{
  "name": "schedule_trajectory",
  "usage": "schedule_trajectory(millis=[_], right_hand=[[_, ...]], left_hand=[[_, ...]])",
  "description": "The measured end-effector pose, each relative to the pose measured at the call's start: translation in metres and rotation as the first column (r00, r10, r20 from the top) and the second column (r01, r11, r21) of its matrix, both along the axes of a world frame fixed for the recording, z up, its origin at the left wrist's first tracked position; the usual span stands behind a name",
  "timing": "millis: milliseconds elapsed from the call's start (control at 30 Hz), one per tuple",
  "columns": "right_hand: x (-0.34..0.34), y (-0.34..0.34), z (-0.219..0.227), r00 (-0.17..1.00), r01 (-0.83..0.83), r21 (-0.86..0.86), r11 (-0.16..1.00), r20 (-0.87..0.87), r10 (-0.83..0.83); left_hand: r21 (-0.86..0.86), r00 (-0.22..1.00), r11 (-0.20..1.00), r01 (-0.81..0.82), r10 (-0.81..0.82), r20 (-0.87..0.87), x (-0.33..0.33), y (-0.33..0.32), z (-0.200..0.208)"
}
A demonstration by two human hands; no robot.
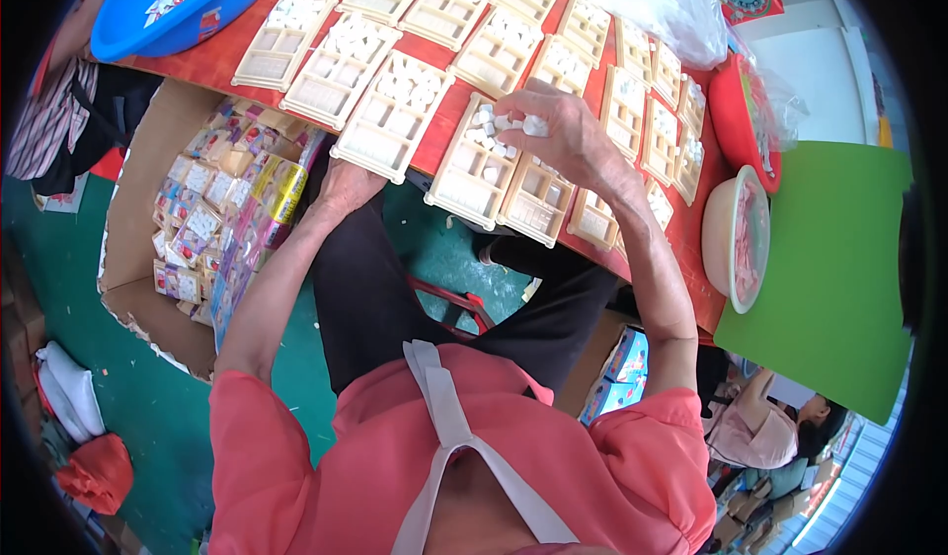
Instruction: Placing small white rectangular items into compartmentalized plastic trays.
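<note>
My right hand (pixel 568 132) is closed around several small white blocks (pixel 534 125), above a cream compartment tray (pixel 456 195) at the table's front edge. More white blocks lie in that tray's far compartment, and one sits in a middle compartment. My left hand (pixel 349 186) is by my left thigh, just under the near edge of another cream tray (pixel 378 145). Its fingers are mostly hidden, so their grip does not show. To the right of the right hand's tray stands one with bare compartments (pixel 535 199).
Rows of similar trays cover the red table (pixel 219 71). A blue basin (pixel 128 22) stands far left, a white bowl (pixel 726 234) and a red basin (pixel 726 120) at right. An open carton (pixel 128 199) of packaged goods is beside my left leg. Another person (pixel 755 422) is at lower right.
</note>
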State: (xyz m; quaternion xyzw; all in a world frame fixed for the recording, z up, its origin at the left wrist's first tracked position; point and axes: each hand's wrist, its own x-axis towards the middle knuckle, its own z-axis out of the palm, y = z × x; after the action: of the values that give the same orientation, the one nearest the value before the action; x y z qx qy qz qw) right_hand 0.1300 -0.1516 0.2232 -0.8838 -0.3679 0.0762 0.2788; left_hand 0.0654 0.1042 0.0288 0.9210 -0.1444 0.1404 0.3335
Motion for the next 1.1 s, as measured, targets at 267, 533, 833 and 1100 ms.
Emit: schedule_trajectory(millis=[267,533,833,1100], right_hand=[[-0.001,0.010,0.000,1.000,-0.013,-0.015,1.000,0.001,0.013],[0.000,0.012,0.005,0.998,0.000,-0.037,0.999,0.056,0.002],[0.016,-0.012,0.016,0.980,0.070,0.239,0.968,-0.200,-0.021],[0.002,-0.084,0.046,0.751,0.482,0.253,0.839,-0.613,-0.246]], left_hand=[[0.019,0.999,1.000,0.009,-0.009,0.043,0.001,0.001,0.001],[0.019,0.999,1.000,-0.012,0.012,0.036,0.001,0.001,0.000],[0.057,0.999,0.998,0.016,-0.018,0.044,0.003,-0.002,-0.004],[-0.035,0.999,0.999,0.026,-0.027,-0.038,0.002,0.003,-0.011]])
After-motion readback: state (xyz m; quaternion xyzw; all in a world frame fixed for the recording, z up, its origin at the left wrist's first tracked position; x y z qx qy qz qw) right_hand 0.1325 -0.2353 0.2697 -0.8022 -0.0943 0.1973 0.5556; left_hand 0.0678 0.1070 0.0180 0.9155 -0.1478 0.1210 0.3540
